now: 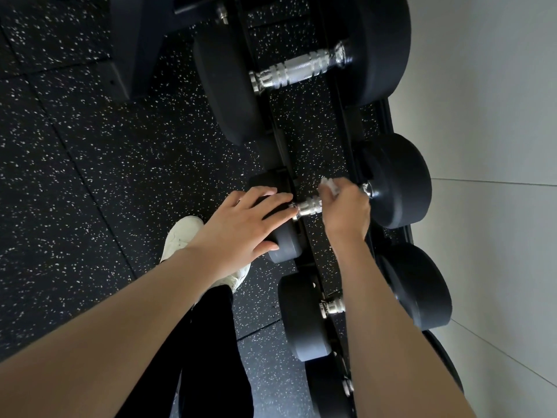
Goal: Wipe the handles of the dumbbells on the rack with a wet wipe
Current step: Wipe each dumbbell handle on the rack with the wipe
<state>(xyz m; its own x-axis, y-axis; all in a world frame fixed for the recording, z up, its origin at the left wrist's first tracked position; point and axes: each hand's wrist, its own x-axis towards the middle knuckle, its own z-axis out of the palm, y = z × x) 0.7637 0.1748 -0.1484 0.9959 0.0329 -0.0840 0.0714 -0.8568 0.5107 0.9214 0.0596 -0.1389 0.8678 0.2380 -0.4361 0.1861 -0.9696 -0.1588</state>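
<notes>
Dumbbell handle, judged rigid, knurled and heavy, is gripped on the rack by the right hand through the limp wet wipe, while its near head is steadied by the flat-fingered left hand.

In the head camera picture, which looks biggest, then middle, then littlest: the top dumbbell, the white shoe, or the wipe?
1. top dumbbell
2. white shoe, partly hidden behind the left forearm
3. wet wipe, mostly bunched inside the right hand, so only a bit shows
</notes>
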